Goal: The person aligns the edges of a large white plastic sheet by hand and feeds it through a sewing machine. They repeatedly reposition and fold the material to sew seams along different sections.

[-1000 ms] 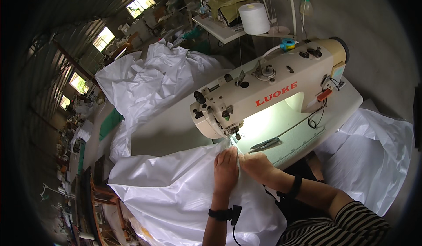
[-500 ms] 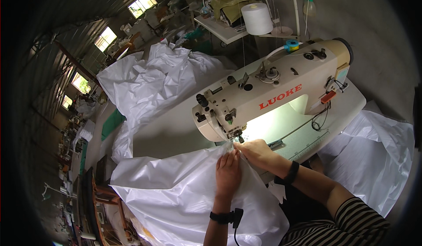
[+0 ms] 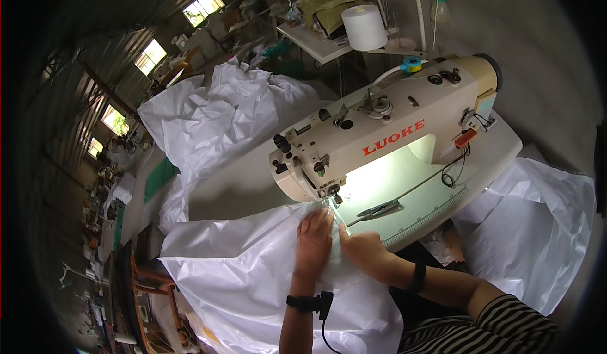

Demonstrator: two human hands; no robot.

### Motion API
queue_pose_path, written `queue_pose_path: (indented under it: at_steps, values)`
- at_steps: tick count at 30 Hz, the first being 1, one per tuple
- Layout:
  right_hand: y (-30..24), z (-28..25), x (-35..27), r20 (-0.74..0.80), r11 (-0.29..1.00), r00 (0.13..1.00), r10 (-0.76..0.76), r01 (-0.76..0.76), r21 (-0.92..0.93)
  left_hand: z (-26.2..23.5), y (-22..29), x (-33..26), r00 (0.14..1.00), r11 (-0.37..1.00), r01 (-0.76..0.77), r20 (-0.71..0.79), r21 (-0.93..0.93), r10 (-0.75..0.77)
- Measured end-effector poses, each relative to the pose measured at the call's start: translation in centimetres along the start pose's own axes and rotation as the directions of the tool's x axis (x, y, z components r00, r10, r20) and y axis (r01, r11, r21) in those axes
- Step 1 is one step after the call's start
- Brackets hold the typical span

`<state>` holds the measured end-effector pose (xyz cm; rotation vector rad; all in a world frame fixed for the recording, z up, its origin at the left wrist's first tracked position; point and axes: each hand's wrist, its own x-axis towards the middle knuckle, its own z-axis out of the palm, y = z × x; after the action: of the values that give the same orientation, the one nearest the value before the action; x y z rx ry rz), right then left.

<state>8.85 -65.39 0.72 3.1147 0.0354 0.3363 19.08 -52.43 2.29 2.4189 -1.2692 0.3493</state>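
White, shiny sheet material (image 3: 253, 253) runs under the needle area of a sewing machine (image 3: 386, 126) and drapes toward me. My left hand (image 3: 314, 240) lies on the sheet just in front of the presser foot (image 3: 335, 196), its fingers stretched out flat. Beside it on the right, my right hand (image 3: 363, 251) is closed at the sheet's edge, index finger and thumb toward the foot. The thumb's grip is partly hidden. Thread snips (image 3: 379, 209) lie on the machine bed, apart from both hands.
A crumpled white sheet heap (image 3: 227, 101) covers the far left of the table. More white sheet (image 3: 531, 227) hangs at the right. A white thread cone (image 3: 365, 28) stands behind the machine. A wooden stool (image 3: 152, 281) is at lower left.
My right hand has drawn back from the presser foot toward me, uncovering the snips. My left hand has shifted slightly left, still on the sheet.
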Motion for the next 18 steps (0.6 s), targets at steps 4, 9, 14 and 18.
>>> queue_pose_path:
  at_steps: [4, 9, 14, 18]
  values:
    - [-0.5, 0.7, 1.9, 0.065, 0.999, 0.998, 0.013, -0.010, -0.047, 0.4, -2.8, 1.0, 1.000, 0.999, -0.023, -0.011, -0.042, 0.023]
    - [-0.7, 1.2, 3.0, 0.068, 0.992, 0.993, 0.096, -0.101, 0.071, 0.9, -5.7, 1.7, 0.989, 0.989, -0.142, -0.040, -0.049, 0.140]
    - [0.4, 1.5, 4.6, 0.048, 0.987, 0.998, 0.038, -0.045, 0.157, -2.1, -2.8, 3.5, 1.000, 0.990, -0.014, 0.030, 0.140, 0.010]
    - [3.2, -0.4, 1.9, -0.068, 0.845, 0.997, 0.039, 0.004, 0.535, -2.6, 6.3, -3.8, 0.992, 0.910, 0.097, -0.030, -0.403, -0.119]
